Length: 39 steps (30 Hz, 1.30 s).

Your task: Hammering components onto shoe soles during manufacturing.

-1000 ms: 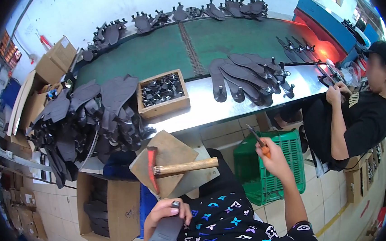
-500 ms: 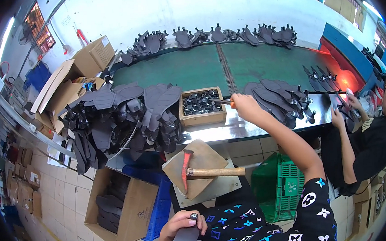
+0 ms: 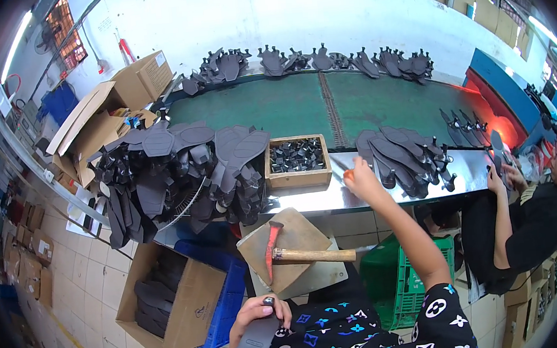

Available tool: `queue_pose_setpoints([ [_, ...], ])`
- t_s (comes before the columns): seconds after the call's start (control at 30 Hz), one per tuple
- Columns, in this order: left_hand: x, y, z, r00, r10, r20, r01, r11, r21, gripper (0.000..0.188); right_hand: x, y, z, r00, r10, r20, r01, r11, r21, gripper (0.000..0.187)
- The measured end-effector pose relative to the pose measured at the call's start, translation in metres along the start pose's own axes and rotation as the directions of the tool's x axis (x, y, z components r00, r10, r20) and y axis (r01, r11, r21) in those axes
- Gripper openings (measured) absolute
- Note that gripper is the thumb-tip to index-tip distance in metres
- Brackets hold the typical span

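Note:
My left hand (image 3: 258,316), low in the view near my lap, is closed around a dark grey foot-shaped sole (image 3: 253,346). A small black piece sticks up from it by my fingers. My right hand (image 3: 362,179) reaches over the bench's metal edge, closed on a tool with an orange handle (image 3: 348,176); its exact kind is hard to make out. Just left of that hand stands a wooden box (image 3: 300,179) of small black parts (image 3: 298,154). Below lies a red-headed hammer (image 3: 314,255) with a wooden handle, on a tan board (image 3: 287,225).
Heaped soles (image 3: 158,144) cover the bench's left; more soles (image 3: 394,148) lie right of my right hand. A green conveyor belt (image 3: 253,101) runs behind. A cardboard box (image 3: 191,305) and green crate (image 3: 424,280) stand below. Another person (image 3: 524,220) works at the right.
My right hand has drawn back from the box of black parts, lower and closer to me, with the orange-handled tool. My left hand keeps its grip on the sole.

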<state>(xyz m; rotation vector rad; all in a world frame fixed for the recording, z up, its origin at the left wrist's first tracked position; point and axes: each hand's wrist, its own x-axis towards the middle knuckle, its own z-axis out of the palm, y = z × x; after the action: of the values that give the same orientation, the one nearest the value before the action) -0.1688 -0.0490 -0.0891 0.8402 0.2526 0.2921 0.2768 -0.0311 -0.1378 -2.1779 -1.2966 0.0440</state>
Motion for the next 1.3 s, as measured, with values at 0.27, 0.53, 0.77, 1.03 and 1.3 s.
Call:
queue_pose_setpoints([
  [0.27, -0.012, 0.001, 0.0, 0.994, 0.023, -0.109, -0.018, 0.999, 0.051, 0.03, 0.057, -0.077, 0.01, 0.882, -0.385, -0.271, 0.373, 0.923, -0.094, 0.023],
  [0.53, -0.024, 0.001, 0.005, 0.99, 0.066, -0.121, -0.066, 0.998, 0.004, 0.029, 0.099, -0.088, 0.053, 0.891, -0.341, 0.299, 0.414, 0.881, -0.231, 0.013],
  [0.77, -0.029, -0.007, -0.009, 0.991, 0.062, -0.117, -0.064, 0.998, -0.012, 0.031, 0.066, -0.082, 0.004, 0.885, -0.393, -0.249, 0.404, 0.915, -0.005, 0.012],
  [1.03, -0.011, 0.011, -0.008, 0.952, 0.226, -0.208, -0.179, 0.959, 0.22, 0.034, -0.086, -0.135, -0.08, 0.99, -0.112, 0.084, 0.105, 0.991, 0.082, 0.046],
  [1.3, 0.045, 0.057, -0.006, 0.818, 0.443, -0.368, -0.235, 0.84, 0.489, 0.017, -0.167, -0.109, -0.026, 0.816, -0.232, 0.53, 0.366, 0.916, -0.163, 0.061],
])
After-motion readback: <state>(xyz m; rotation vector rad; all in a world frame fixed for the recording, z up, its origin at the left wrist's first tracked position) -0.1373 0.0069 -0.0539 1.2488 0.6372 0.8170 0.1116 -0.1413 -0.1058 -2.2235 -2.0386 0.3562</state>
